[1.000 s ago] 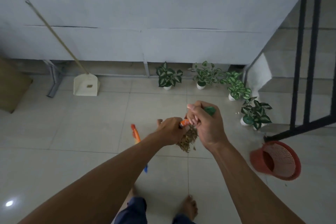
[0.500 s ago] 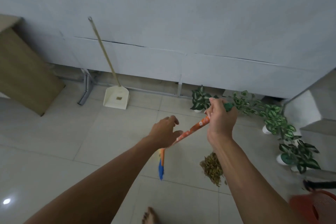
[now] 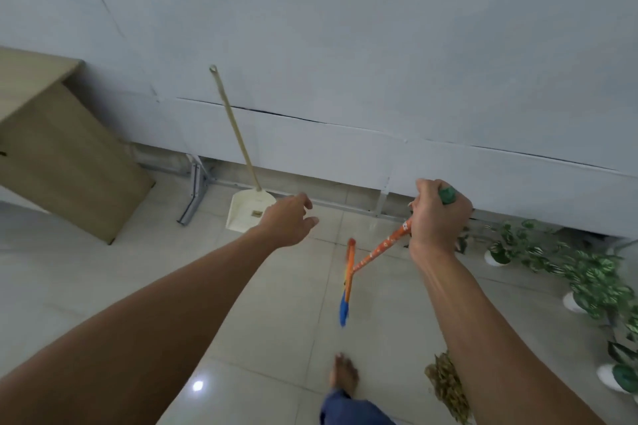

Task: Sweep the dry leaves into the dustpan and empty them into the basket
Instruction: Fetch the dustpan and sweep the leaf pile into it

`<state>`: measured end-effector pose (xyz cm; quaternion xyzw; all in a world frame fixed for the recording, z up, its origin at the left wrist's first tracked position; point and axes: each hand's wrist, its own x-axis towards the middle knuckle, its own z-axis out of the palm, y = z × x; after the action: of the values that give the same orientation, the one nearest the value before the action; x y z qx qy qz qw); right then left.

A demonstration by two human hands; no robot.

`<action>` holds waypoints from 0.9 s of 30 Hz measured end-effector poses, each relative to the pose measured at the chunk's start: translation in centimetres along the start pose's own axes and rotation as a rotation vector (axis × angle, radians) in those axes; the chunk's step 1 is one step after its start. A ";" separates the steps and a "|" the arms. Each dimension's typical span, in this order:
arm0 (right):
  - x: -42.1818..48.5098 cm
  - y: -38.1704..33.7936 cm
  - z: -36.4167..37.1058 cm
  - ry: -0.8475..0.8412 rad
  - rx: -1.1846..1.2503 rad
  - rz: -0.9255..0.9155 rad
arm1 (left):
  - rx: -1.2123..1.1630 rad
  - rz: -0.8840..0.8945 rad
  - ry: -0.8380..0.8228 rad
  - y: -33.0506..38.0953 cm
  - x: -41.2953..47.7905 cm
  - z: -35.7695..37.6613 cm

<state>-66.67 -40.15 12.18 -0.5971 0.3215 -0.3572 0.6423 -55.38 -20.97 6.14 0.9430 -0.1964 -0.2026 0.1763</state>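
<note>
- orange, with small pale marks along it, the broom handle (image 3: 383, 247) runs slantwise from the right hand (image 3: 438, 217) down to the broom head (image 3: 348, 281), which has an orange top and a blue lower end and hangs over the tiled floor (image 3: 103, 286).
- right hand is wrapped closed round the top of the handle, with the green end cap (image 3: 448, 195) sticking out above the knuckles.
- left hand (image 3: 288, 221) holds nothing; its fingers are loosely spread and a little curled, stretched out toward the dustpan (image 3: 248, 212) but apart from it.
- cream dustpan sits on the floor by the foot of the grey wall (image 3: 345, 45), its long pale stick (image 3: 234, 128) leaning up against the wall.
- dry leaves (image 3: 447, 386) lie in a brownish heap on the floor at lower right, partly hidden behind the right forearm, well apart from the dustpan.
- one bare foot (image 3: 343, 374) stands on the tiles near the heap, with a blue trouser leg (image 3: 348, 411) below it.
- potted plants (image 3: 587, 272) with green and white leaves stand in white pots along the right side.
- light wooden cabinet (image 3: 58, 148) stands at far left, next to a grey metal leg (image 3: 193, 197).
- no basket is in view here.
</note>
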 end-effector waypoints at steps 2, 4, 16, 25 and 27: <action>1.6 0.8 2.5 0.013 -0.015 -0.008 | 0.001 -0.038 0.000 -1.9 2.5 -2.0; 3.1 1.3 5.2 -0.004 -0.036 -0.009 | -0.021 -0.074 0.022 -3.8 4.9 -4.0; 7.5 4.4 19.7 0.095 -0.236 -0.047 | -0.169 -0.186 0.146 -16.9 20.0 -16.0; 8.8 5.7 30.6 0.257 -0.248 -0.016 | -0.569 -0.371 0.137 -26.9 35.1 -21.2; 8.7 6.3 32.1 0.278 -0.238 -0.002 | -0.578 -0.389 0.150 -28.9 37.9 -21.4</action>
<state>-34.58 -30.02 8.64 -0.6141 0.4465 -0.3964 0.5161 -5.22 -7.44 0.67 0.8862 0.0655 -0.2099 0.4078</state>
